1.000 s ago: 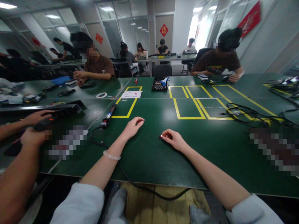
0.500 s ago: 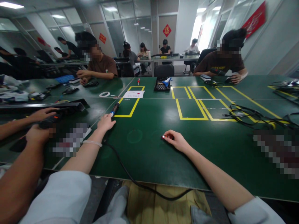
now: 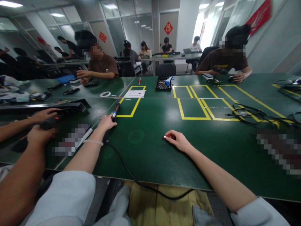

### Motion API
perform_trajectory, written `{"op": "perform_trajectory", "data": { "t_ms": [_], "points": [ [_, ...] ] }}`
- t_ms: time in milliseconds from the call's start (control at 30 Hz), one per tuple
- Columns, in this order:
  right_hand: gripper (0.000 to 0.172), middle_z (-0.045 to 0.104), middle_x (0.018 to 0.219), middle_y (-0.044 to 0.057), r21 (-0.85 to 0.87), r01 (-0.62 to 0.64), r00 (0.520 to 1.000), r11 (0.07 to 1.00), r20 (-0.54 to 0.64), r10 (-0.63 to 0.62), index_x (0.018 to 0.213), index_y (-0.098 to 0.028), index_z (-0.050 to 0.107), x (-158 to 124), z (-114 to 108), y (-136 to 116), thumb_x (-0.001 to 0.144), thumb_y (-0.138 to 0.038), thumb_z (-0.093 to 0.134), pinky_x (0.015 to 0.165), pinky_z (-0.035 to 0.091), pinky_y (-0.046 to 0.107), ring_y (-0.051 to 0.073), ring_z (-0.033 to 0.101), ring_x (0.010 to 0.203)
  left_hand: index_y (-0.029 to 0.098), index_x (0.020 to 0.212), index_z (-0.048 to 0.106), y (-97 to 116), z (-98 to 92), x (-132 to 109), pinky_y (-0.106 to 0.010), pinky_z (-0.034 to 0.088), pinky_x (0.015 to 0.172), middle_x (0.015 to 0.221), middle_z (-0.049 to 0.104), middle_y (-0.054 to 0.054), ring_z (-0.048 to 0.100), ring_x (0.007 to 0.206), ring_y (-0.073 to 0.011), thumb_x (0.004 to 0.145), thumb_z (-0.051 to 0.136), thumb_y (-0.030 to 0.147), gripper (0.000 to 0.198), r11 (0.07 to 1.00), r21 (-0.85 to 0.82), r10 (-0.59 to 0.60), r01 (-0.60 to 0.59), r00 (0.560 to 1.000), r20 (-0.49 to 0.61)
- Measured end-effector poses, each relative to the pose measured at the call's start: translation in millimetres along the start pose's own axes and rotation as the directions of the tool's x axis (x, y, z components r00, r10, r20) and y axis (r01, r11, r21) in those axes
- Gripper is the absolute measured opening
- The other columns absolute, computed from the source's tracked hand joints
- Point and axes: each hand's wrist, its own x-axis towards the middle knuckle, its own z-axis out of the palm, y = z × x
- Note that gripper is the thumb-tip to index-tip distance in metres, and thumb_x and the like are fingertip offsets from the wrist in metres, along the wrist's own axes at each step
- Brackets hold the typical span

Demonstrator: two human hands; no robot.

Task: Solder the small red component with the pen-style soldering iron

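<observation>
My left hand (image 3: 107,123) is closed around the near end of a dark cylindrical tool with a silver and blue band (image 3: 115,112). The tool points away from me, beside a yellow tape outline; its exact kind is unclear. A black cable (image 3: 127,171) runs from beside my left wrist over the table edge toward my lap; whether it joins the tool is hidden. Farther right, my right hand (image 3: 177,140) rests low over the green table (image 3: 145,157). Its thumb and fingertips pinch a small red piece with a bright white spot (image 3: 165,137).
A co-worker's hands (image 3: 42,128) hold a black and orange tool close to my left arm. Ahead are a white paper (image 3: 134,94), a tape roll (image 3: 105,94), a red screwdriver (image 3: 139,81) and a black tray (image 3: 164,84). Coiled black cables (image 3: 249,113) lie to the right.
The cylindrical tool has shifted slightly in my left hand, and more of its near end shows. My right hand stays almost still with the small red piece.
</observation>
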Motion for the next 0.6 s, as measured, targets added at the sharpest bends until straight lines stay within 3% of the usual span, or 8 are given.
{"op": "perform_trajectory", "data": {
  "t_ms": [300,600],
  "points": [
    [0.019,0.063,0.078,0.002,-0.011,0.013,1.000,1.000,0.003,-0.013,0.096,-0.017,0.064,0.4,0.7,3.9,0.085,-0.031,0.058,0.061,0.041,0.024,0.013,0.052,0.065,0.013,0.119,0.054,24.5,-0.8,-22.9,-0.036,0.046,0.088,0.121,0.053,-0.017,0.057,0.105,-0.0295,0.071,0.061,0.051,0.062,0.998,-0.059,0.034,-0.036,0.999,-0.026],
    [0.023,0.061,0.076,0.002,0.006,-0.008,1.000,1.000,-0.027,0.008,0.095,-0.016,0.063,0.5,0.1,0.8,0.086,-0.036,0.057,0.059,0.041,0.024,0.013,0.050,0.064,0.015,0.117,0.055,87.6,1.5,-59.0,-0.039,0.046,0.088,0.115,0.052,-0.015,0.055,0.106,-0.0308,0.071,0.061,0.047,0.057,0.973,-0.181,0.130,-0.146,0.987,-0.099]
  ]
}}
